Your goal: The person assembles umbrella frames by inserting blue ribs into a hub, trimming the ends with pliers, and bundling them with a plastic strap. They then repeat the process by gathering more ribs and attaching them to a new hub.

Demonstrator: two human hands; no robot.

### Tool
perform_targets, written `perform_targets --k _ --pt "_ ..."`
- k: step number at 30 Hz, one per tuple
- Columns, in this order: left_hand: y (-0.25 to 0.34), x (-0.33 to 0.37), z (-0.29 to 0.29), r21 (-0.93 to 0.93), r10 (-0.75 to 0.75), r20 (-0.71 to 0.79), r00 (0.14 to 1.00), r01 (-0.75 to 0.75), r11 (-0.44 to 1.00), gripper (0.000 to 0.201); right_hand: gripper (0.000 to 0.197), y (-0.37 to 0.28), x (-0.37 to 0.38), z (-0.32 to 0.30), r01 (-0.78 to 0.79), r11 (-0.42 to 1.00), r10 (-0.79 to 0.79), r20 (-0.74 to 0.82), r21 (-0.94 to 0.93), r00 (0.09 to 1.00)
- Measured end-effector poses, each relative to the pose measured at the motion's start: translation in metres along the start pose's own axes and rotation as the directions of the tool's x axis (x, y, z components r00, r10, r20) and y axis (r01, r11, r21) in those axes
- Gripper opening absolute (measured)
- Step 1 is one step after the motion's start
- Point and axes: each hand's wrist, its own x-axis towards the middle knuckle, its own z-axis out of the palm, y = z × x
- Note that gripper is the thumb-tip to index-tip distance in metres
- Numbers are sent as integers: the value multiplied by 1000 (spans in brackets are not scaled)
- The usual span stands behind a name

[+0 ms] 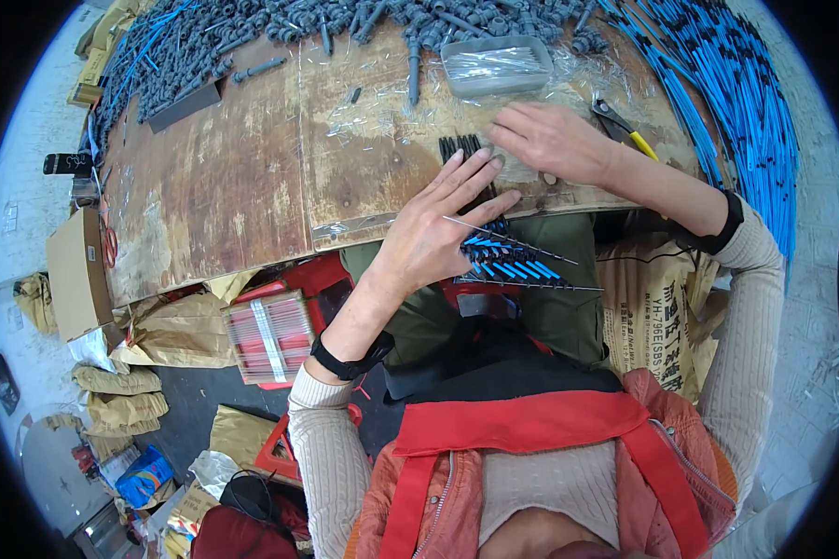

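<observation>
My left hand (433, 224) lies palm down at the table's near edge, fingers stretched and apart. Under it is a row of thin blue sticks with black ends (517, 265). Their black tips (459, 145) show past my fingertips, and the blue parts reach over my lap. Thin metal rods (555, 252) stick out beside them; how they lie under the palm is hidden. Just right of the black tips, my right hand (555, 144) hovers over the table with fingers bent and drawn together. Anything between those fingertips is too small to make out.
A plastic tub of thin clear pieces (496, 67) stands ahead, with similar pieces scattered around it. Yellow-handled pliers (625, 129) lie at right. Grey plastic parts (345, 20) heap along the far edge; blue sticks (736, 102) pile at far right. A cardboard box (76, 270) is at left.
</observation>
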Motion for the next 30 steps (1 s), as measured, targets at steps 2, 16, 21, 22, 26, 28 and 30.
perform_targets --k 2,16,21,22,26,28,30 --pt "0 1 -1 -14 -5 -3 1000 4 1000 52 33 -1 1 0 -3 1000 3 -6 -1 1000" --pt "8 -3 7 -116 45 -130 991 -60 991 50 50 -125 -10 18 -37 456 513 -229 889 827" --pt "24 -12 -6 -434 -134 -173 976 47 900 45 35 -132 9 -57 -271 408 644 -64 872 762" --pt "34 -7 -10 -418 -139 -187 972 49 907 41 33 -133 9 -78 -196 328 619 -54 924 784" --pt "52 -8 1 -476 -221 -168 961 117 872 34 29 -131 1 -71 -35 238 556 -107 971 824" --pt "49 -13 22 -634 -301 -62 952 195 748 33 28 -132 -3 -56 7 242 538 -140 970 831" --pt "44 -21 41 -713 -319 -3 948 221 665 33 25 -134 -8 -43 -46 194 557 -71 980 828"
